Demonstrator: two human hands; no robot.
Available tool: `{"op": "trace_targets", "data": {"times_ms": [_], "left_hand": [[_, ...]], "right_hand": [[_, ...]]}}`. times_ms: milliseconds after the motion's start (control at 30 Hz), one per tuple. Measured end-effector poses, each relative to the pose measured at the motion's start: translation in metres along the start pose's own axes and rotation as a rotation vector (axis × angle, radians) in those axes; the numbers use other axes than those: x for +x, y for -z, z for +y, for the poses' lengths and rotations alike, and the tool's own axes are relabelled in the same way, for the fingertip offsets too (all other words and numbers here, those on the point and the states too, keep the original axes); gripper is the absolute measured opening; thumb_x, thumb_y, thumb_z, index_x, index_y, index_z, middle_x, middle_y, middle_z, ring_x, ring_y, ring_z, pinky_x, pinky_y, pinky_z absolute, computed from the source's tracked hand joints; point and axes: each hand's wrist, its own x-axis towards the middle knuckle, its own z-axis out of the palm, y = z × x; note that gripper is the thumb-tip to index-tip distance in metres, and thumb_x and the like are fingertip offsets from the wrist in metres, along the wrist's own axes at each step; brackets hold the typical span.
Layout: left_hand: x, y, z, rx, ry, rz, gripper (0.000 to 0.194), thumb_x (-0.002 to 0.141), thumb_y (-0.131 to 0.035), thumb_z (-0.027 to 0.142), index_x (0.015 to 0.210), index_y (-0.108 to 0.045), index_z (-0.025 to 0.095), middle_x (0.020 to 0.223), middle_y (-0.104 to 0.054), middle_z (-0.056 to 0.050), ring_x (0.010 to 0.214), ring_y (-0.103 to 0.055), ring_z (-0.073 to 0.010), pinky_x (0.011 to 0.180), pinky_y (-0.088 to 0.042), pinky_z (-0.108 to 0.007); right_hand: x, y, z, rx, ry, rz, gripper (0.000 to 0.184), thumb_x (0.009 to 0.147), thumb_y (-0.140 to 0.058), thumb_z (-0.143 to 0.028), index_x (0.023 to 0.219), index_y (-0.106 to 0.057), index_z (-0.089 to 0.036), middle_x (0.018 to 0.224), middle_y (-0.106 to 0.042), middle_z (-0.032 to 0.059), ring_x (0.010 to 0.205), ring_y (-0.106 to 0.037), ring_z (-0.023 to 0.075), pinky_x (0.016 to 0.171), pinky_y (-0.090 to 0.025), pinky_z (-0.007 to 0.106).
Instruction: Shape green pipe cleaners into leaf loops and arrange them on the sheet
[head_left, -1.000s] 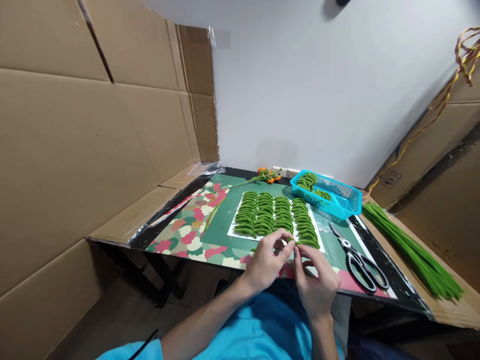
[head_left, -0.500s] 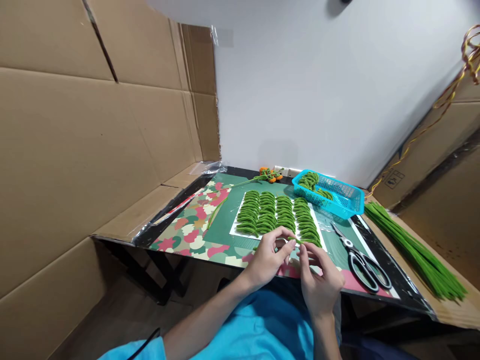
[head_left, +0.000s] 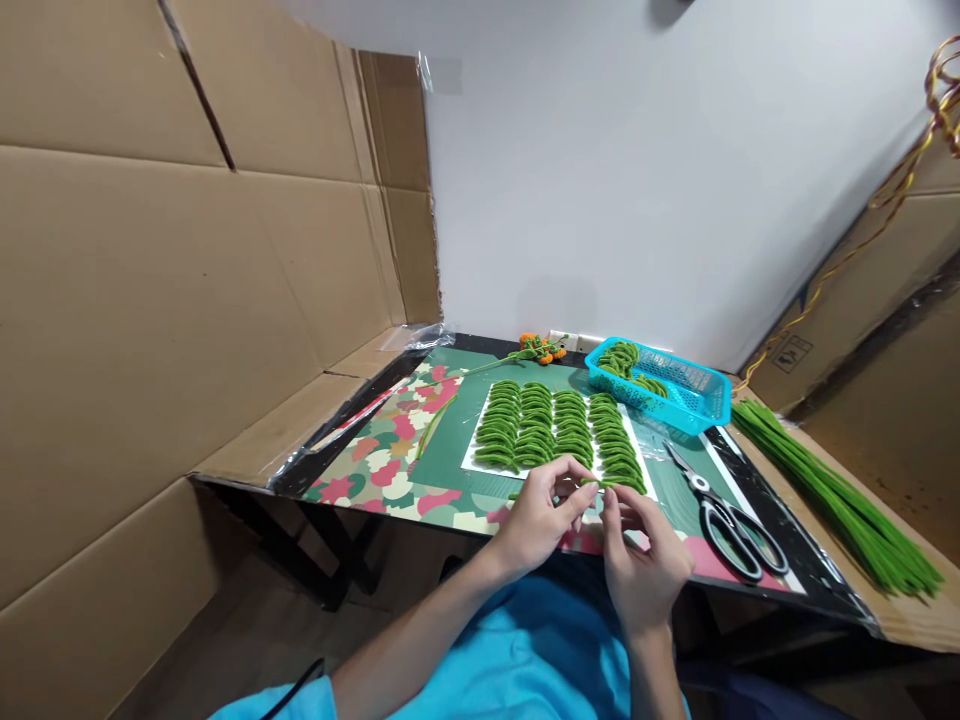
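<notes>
My left hand (head_left: 546,508) and my right hand (head_left: 643,545) meet at the table's front edge. Between their fingertips is a short piece of green pipe cleaner (head_left: 598,483), pinched from both sides and partly hidden by the fingers. Just beyond them a white sheet (head_left: 472,452) carries several columns of curved green pipe cleaner pieces (head_left: 537,410). The front end of the right-hand column lies close to my right fingers. A small green tip shows beside my left hand.
A blue basket (head_left: 701,405) with more green pieces stands at the back right. Black-handled scissors (head_left: 720,520) lie right of my hands. Long green pipe cleaners (head_left: 840,500) rest along the right side. An orange flower stem (head_left: 541,350) lies at the back; cardboard walls (head_left: 187,300) enclose the left.
The view has shifted very slightly. My fingertips have moved a little closer together on the pipe cleaner piece; the things on the table stay in place.
</notes>
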Motion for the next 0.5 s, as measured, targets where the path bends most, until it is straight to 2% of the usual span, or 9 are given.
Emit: {"op": "trace_targets", "data": {"times_ms": [500], "left_hand": [[-0.0015,-0.0005,0.0035,0.085,-0.032,0.015,0.026,0.1,-0.069,0.042,0.098,-0.066,0.017,0.081,-0.061,0.001,0.066,-0.058,-0.0115,0.061,-0.045,-0.022]], "right_hand": [[-0.0052,-0.0008,0.0059,-0.015,0.076,-0.032,0.009,0.098,-0.072,-0.012,0.106,-0.074,-0.017,0.082,-0.077,0.003,0.055,-0.068,0.012,0.056,-0.057,0.023]]}}
